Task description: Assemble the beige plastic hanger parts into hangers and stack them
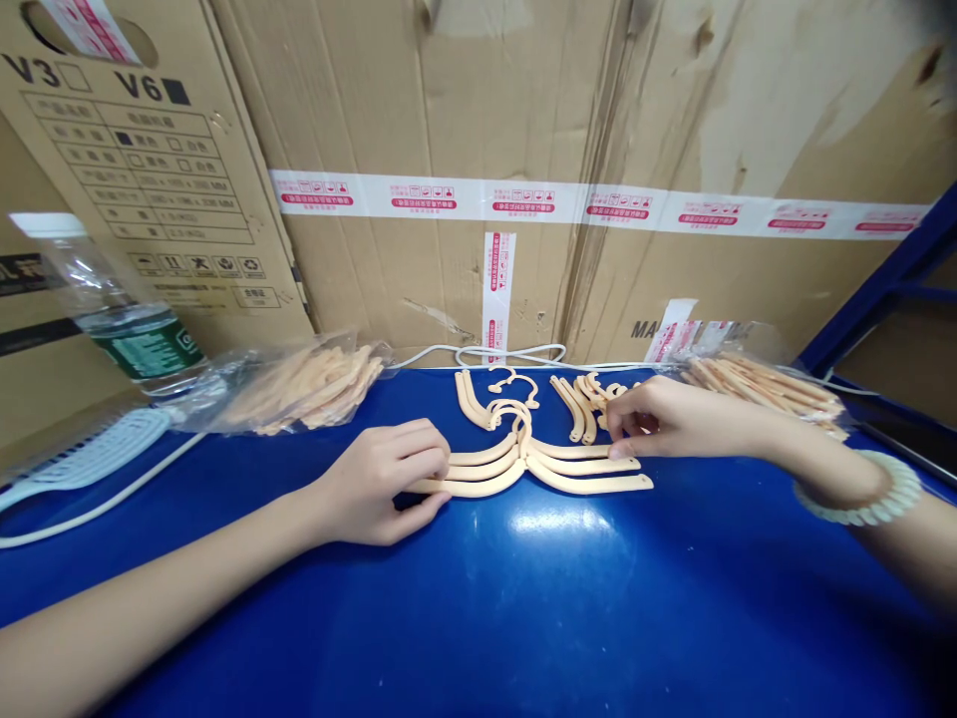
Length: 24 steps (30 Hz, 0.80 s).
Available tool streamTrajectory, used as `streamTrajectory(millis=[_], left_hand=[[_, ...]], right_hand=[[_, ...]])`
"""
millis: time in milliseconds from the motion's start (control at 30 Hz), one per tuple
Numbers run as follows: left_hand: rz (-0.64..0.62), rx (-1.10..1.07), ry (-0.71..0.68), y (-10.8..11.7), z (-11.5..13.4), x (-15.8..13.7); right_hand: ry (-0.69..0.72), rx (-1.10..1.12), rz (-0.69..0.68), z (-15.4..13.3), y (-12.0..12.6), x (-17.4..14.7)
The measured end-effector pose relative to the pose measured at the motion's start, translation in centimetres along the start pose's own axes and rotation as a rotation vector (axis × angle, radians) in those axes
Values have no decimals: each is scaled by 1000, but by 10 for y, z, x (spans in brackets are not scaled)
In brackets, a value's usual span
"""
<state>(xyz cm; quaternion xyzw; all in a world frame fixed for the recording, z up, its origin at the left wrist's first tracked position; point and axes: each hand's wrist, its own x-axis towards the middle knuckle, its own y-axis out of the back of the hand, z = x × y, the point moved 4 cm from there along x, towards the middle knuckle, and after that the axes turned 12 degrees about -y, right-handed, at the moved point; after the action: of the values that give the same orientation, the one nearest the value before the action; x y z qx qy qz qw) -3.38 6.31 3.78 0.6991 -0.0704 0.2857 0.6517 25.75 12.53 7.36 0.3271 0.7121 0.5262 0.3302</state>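
Three beige plastic hangers [485, 487] lie one in front of another on the blue table, hooks towards the back. Over their left ends my left hand [389, 479] is closed, with the thumb along the front hanger and the fingers curled on those behind. My right hand [647, 414] pinches near the right ends of the rear hangers, thumb against them. Behind the row are loose curved hanger arms [471, 399] and loose hooks [515, 379]. More loose arms [572, 409] and small hooks [598, 391] lie next to my right hand, which partly hides them.
Clear bags of beige parts sit at the back left [314, 389] and back right [763, 389]. A water bottle [142, 329], a light blue hairbrush [105, 454] and a white cable [112, 509] are at left. Cardboard [419, 289] walls the back.
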Motion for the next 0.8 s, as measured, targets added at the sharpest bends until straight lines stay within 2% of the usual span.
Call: streamTrajectory(millis=[100,400,800], left_hand=[[-3,-24,-7,0,0,1],[-28,-106,65,-3,-4,-1],[-40,-100,38,-5,-6,-2]], right_hand=[[-7,-24,16,-1,-2,0],[15,-84,-80,-14,-17,-1],[-61,-96,-95,-7,-18,2]])
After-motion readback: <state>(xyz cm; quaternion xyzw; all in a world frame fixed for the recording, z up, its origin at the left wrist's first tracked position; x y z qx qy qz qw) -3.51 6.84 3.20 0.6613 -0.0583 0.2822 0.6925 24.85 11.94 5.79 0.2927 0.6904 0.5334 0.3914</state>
